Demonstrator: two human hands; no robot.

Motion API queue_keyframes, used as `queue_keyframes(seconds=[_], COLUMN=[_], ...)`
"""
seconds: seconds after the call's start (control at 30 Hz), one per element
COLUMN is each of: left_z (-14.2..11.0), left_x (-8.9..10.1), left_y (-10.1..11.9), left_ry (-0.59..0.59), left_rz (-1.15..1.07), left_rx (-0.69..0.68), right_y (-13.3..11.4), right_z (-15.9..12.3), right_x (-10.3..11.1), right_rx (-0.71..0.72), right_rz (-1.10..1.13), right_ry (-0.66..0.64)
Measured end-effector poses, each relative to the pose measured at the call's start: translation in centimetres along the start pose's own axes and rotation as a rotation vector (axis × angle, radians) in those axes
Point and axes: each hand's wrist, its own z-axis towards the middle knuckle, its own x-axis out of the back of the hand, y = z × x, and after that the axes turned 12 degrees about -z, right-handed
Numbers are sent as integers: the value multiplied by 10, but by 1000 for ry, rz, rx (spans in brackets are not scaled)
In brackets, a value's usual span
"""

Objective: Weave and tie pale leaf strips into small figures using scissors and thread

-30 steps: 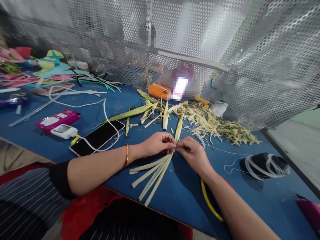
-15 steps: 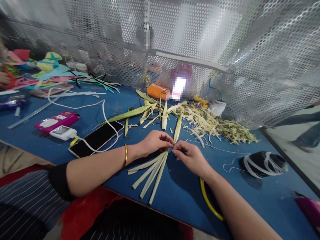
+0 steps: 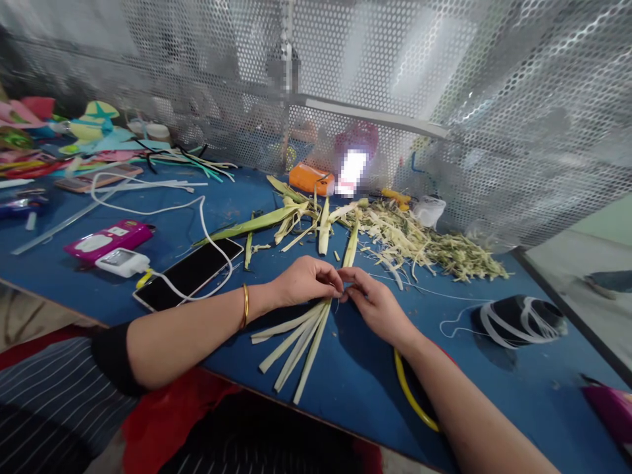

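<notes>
Head view: left hand pinches leaf strips, right hand meeting it, grip unclear — phone, scraps, thread spool around.

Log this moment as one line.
Left hand: pinching pale-green, flat leaf-strip bundle | right hand: close beside left | black spool, white thread: right on blue table

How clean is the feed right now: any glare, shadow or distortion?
Head view: bright upright rectangle blown out white and pixelated; head view: dark shadow on the blue table below the right hand; head view: perforated sheet looks stretched toward the upper right; head view: pale strips read clearly, but detail where the left hand meets the right is too fine to tell.
</notes>
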Motion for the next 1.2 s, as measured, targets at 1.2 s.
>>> queue_keyframes(seconds=[1.2], left_z=[-14], left_x=[-15], left_y=[2], left_ry=[159], left_rz=[1012], left_rx=[-530], right_y=[8], right_z=[2], right_x=[-4], right_rx=[-109], right_rz=[52], right_ry=[115])
